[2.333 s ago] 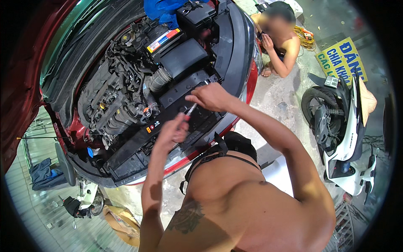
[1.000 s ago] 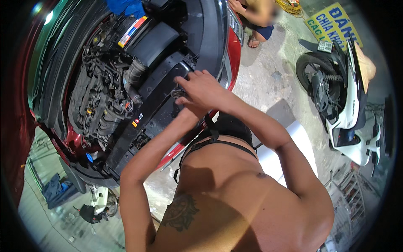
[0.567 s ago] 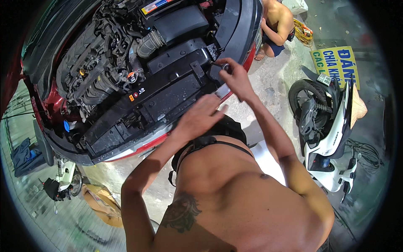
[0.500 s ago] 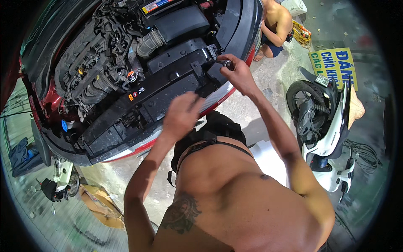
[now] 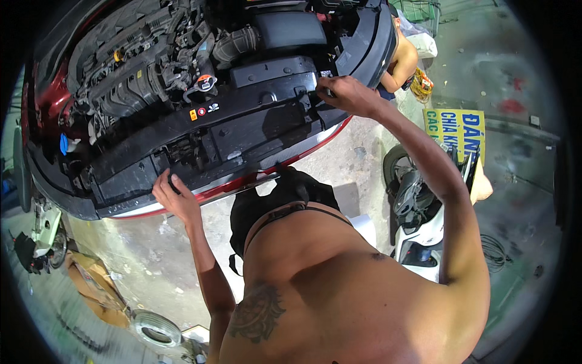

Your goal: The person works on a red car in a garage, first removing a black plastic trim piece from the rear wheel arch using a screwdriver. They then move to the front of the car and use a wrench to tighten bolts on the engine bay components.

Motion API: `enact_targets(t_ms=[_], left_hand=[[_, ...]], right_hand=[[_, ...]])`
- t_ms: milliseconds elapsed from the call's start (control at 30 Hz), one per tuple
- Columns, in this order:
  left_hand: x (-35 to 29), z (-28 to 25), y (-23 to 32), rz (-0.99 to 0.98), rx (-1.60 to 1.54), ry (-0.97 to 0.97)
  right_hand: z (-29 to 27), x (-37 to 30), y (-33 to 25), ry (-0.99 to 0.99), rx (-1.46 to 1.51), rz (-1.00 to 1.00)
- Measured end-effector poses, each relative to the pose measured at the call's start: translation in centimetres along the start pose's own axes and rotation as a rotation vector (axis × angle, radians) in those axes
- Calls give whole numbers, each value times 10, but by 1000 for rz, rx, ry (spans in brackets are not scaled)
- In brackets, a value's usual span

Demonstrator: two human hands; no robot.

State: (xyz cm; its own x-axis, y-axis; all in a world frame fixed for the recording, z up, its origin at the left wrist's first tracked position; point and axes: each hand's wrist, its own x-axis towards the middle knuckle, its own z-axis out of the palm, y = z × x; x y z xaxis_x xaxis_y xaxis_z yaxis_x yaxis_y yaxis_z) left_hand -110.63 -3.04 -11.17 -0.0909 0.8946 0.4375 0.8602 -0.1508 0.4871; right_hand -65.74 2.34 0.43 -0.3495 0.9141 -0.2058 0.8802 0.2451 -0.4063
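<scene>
My left hand (image 5: 176,197) rests with fingers apart on the front edge of the black plastic cover (image 5: 236,136) over the car's nose. No object shows in it. At the cover's right end, my right hand (image 5: 347,97) is bent with thumb and fingers close together. A small dark thing shows between those fingers, too small to name. Behind the cover lies the engine (image 5: 130,82), with a ribbed black air hose (image 5: 236,47) and an orange-and-white cap (image 5: 206,82). A blue cap (image 5: 63,144) stands out at the far left.
Another person (image 5: 403,57) crouches beyond the car's right corner. To the right are a parked motorbike (image 5: 418,194) and a yellow sign (image 5: 454,130). A scooter (image 5: 45,233), flattened cardboard (image 5: 94,285) and a tyre (image 5: 156,327) are on the left.
My left hand has moved left and down to the cover's front edge. My right hand has stayed near the cover's right end. The view has shifted, and the car sits differently in it.
</scene>
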Motion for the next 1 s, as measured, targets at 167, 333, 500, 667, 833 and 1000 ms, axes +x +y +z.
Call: enact_targets(t_ms=[167, 333, 500, 667, 833, 1000], left_hand=[[-11, 39, 7, 10, -48, 55], [-7, 48, 9, -40, 61, 138], [-5, 51, 6, -46, 82, 147], [-6, 52, 4, -16, 88, 126], [-5, 52, 2, -40, 107, 150], [-5, 51, 2, -40, 77, 128]], right_hand=[[-10, 14, 1, -55, -277, -189], [-35, 39, 5, -187, -795, -630], [-31, 65, 14, -338, -1109, -871], [-20, 42, 14, -351, -493, -416], [-13, 55, -19, -217, 642, 990], [-23, 57, -12, -299, 698, 1101]])
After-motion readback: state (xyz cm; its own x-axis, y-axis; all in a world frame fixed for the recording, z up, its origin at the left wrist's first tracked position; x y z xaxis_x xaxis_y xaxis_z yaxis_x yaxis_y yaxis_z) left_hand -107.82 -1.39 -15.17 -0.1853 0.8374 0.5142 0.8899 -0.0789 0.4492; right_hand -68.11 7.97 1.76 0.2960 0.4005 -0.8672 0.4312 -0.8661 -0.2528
